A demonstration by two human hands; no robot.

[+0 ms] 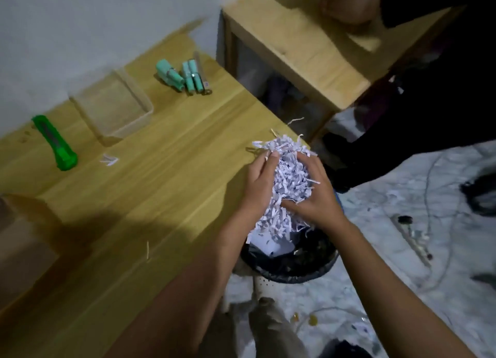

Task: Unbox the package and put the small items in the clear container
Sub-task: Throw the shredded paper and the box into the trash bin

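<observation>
Left hand (259,186) and right hand (315,194) cupped together around a wad of shredded paper (288,180), above a black-lined bin (290,261) at the table (161,170) edge. Clear container (112,107) stands well apart; mint-green small items (182,76) lie near it.

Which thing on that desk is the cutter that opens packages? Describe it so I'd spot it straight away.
Start at the long wooden desk and look to its far left side, near the white wall. Just left of the clear container lies the box cutter, flat and alone. It is bright green and chunky, unlike the pale mint small items grouped further right.
</observation>
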